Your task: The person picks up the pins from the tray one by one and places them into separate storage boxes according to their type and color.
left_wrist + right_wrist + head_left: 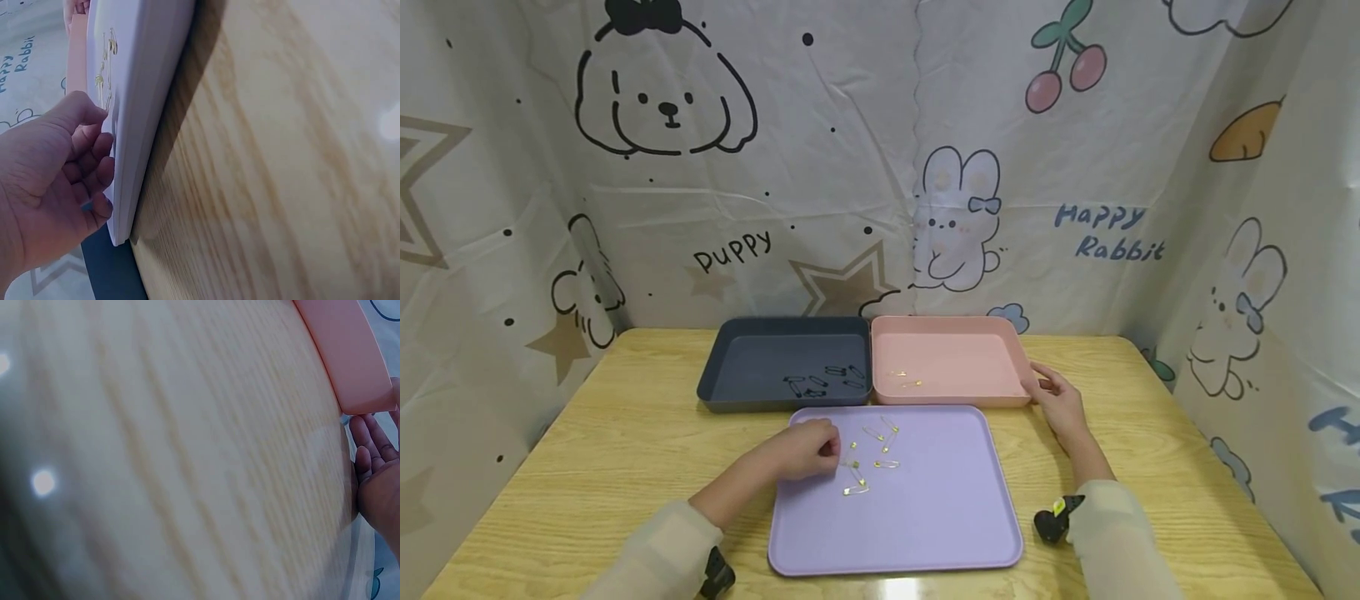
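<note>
My left hand is over the left part of a lilac tray, thumb and forefinger pinching the end of a gold safety pin. In the left wrist view that hand has its thumb tip at the pin, the other fingers curled. Several more gold safety pins lie loose on the lilac tray. At the right front corner of a pink tray, my right hand grips the rim. The right wrist view shows this hand with fingers against the tray corner.
A dark blue tray with several black safety pins stands left of the pink tray, side by side. Two gold pins lie in the pink one. The wooden table ends at a printed curtain.
</note>
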Demonstrator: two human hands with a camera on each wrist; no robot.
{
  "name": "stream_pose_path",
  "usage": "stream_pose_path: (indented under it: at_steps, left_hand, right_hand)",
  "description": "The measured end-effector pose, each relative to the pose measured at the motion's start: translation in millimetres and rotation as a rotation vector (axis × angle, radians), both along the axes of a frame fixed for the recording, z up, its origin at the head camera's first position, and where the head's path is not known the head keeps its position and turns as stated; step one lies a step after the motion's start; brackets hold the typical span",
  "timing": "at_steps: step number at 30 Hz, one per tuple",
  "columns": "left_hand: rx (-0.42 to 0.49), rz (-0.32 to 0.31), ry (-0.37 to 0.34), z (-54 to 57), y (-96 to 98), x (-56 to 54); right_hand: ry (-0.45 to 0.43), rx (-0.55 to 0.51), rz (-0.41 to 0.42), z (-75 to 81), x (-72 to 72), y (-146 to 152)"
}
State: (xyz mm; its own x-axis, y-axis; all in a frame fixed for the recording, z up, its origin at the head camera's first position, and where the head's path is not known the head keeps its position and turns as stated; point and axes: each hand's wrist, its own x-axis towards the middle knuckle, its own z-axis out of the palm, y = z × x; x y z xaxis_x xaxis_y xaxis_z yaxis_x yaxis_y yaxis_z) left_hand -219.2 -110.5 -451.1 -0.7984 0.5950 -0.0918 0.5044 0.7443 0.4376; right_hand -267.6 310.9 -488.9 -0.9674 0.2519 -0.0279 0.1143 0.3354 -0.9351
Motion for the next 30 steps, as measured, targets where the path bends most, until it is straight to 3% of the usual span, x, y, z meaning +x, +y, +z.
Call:
stream_pose_path:
  at_steps: [10, 19, 30]
  left_hand:
    - [0.099, 0.067, -0.034, 1.5, -3.1, -6.1]
    - [0.207, 0.102, 0.047, 9.7, -1.5, -19.7]
    - [0.301, 0.204, -0.013, 18.2, 6.9, -37.4]
  right_hand:
    - [-0.026, 0.022, -0.008, -2.5, -2.0, 0]
    - [-0.032, 0.011, -0.01, -2.2, -0.6, 0]
    - [-0.016, -0.003, -0.007, -2.4, -1.2, 1]
